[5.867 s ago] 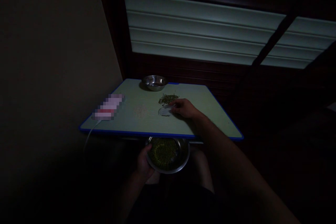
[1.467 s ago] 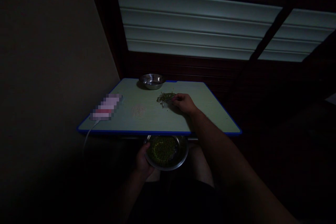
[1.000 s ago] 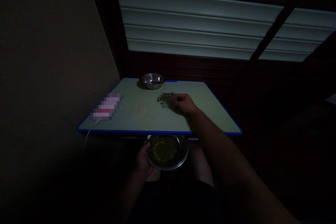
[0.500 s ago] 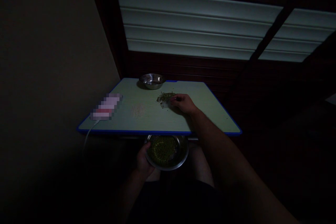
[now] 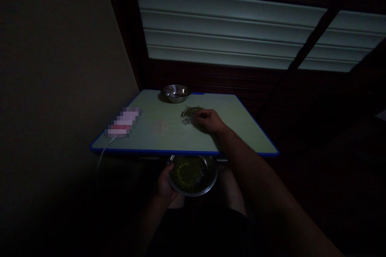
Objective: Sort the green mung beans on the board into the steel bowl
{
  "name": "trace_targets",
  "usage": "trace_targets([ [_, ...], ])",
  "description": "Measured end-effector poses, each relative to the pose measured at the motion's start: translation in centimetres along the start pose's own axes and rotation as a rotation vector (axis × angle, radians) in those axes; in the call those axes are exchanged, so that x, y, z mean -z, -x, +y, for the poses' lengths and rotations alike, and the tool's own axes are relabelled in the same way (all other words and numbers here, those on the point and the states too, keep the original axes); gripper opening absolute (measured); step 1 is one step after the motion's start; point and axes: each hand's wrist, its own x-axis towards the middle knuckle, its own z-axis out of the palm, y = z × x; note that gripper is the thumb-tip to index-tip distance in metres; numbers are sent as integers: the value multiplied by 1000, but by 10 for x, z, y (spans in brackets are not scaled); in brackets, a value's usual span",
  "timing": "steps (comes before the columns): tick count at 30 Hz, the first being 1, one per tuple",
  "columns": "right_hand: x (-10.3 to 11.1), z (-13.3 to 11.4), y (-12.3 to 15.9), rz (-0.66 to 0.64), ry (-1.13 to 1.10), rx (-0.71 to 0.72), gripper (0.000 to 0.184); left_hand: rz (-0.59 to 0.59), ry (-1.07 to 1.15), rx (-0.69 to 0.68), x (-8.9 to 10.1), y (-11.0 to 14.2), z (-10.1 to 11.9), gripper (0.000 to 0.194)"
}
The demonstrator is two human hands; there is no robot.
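Observation:
My left hand point(image 5: 165, 186) grips the left rim of a steel bowl point(image 5: 197, 194), held over my lap just below the table's front edge. Small green beans point(image 5: 187, 172), probably mung beans, lie inside it. My right hand point(image 5: 210, 120) is closed, thumb and fingers pinching a small translucent plastic piece point(image 5: 188, 120) low over the tabletop. This piece sits at the near edge of a loose pile of green beans point(image 5: 191, 110); its exact kind is hard to make out in the dim light. My fingers hide part of it and the pile's right side.
Another steel bowl point(image 5: 176, 98) stands at the back of the pale, blue-edged table point(image 5: 241, 140). A patch of pale grains or marks point(image 5: 159, 127) shows left of centre. At the left lies a blurred-out phone point(image 5: 123, 123) with a white cable point(image 5: 102, 156) running off the edge.
Compared with the earliest frame, my right hand and the plastic piece are closer to the pile. In the last half second the hand shifts only slightly. The left hand keeps holding the bowl.

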Motion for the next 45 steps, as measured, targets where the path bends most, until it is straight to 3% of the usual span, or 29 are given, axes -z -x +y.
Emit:
trace_targets([
  [5,-1,-2,0,-30,-56,18,16,22,-10,-16,-2,1,1,21],
  [14,6,-10,1,141,-51,-107,12,-2,13,-16,1,-1,0,20],
  [20,14,-10,5,61,9,-201,15,21,14,-21,-1,0,1,20],
  [30,10,-6,7,-26,170,-136,17,30,4,-25,-5,3,1,22],
  [45,12,-4,5,143,307,-27,16,-19,23,-22,-1,1,0,20],
])
